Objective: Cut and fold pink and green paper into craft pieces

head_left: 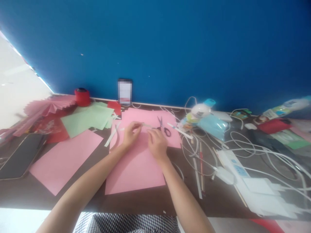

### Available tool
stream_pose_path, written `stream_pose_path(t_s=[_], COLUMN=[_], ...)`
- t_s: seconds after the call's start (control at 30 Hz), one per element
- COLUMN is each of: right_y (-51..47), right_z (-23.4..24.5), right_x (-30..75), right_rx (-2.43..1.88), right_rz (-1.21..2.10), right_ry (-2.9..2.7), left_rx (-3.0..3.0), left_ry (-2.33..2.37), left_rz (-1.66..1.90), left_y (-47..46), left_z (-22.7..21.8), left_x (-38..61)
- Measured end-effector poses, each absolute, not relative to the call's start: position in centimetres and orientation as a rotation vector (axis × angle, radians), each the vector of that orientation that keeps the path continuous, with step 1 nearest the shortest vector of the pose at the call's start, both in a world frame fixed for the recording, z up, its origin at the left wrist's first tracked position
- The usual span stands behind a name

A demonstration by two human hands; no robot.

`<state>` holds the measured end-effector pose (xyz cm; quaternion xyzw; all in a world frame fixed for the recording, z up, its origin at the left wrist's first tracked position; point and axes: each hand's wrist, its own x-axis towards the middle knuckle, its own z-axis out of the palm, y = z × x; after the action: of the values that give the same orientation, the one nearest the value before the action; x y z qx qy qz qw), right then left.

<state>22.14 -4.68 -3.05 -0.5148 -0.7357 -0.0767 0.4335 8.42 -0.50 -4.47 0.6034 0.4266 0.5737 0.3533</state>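
Observation:
Over the pink paper sheets point(136, 174), both of my hands are close together with fingers pinched. Between their fingertips runs a thin pale paper strip point(146, 126), somewhat blurred. My left hand point(131, 133) grips its left end, and my right hand point(157, 144) has hold of the right end. Just behind my right hand lie dark-handled scissors point(167, 131), blades pointing away from me. Loose white strips point(111, 136) rest beside my left hand, and another white strip point(178, 129) lies right of the scissors.
A pink sheet point(65, 161), green papers point(89, 118), a folded pink fan point(52, 105), a red container point(82, 97) and a dark phone point(23, 155) lie leftward. An upright phone point(125, 92) leans on the blue wall. Rightward are cables, a power strip point(234, 165) and a bottle point(200, 110).

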Motion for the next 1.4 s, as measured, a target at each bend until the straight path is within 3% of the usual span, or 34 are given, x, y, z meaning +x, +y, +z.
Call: stream_pose_path(t_s=[0.23, 1.4], right_y=[-4.30, -4.10], right_z=[-3.10, -3.34], right_x=[22.31, 22.35], right_rx=[-1.203, -1.215], right_rz=[0.026, 0.066], right_ry=[-1.779, -1.738], left_rx=[1.639, 1.313], left_ry=[0.884, 0.828], left_rz=[1.402, 1.286], left_y=[-1.22, -1.41], left_z=[-4.31, -3.73], left_x=[9.15, 9.02])
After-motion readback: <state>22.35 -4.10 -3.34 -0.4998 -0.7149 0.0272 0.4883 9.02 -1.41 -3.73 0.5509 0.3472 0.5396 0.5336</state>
